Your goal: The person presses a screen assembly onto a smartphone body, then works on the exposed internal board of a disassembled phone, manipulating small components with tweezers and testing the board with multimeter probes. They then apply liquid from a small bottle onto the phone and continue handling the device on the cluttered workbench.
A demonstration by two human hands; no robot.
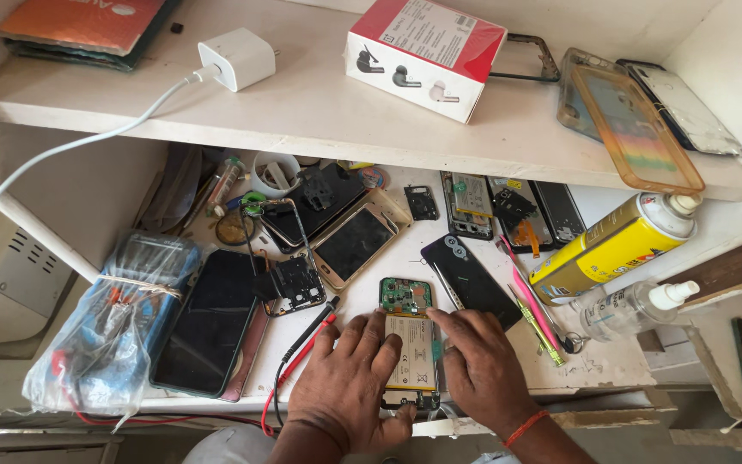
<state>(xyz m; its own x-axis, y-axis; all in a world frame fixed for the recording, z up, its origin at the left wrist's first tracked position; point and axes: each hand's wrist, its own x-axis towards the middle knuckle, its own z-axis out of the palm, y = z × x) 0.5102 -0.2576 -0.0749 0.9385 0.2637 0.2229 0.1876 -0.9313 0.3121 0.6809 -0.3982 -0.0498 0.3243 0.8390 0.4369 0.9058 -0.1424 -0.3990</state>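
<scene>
An opened phone (409, 344) lies back-up on the white bench near its front edge, with its pale battery and green circuit board showing. My left hand (349, 382) rests flat on the phone's left side, thumb under the lower edge. My right hand (480, 365) presses on its right side, fingertips on the battery edge; an orange thread is tied round that wrist. Metal tweezers (448, 288) lie just above my right fingers, across a black phone back cover (471, 279).
Dismantled phones (354, 243), a big black phone (212, 322), red and black probe leads (307, 339), a bagged meter (113, 322), a yellow spray can (616, 245), a clear bottle (633, 308) and pink tools (532, 301) crowd the bench. The shelf above holds a charger (238, 58), a box (427, 53) and phone cases (637, 129).
</scene>
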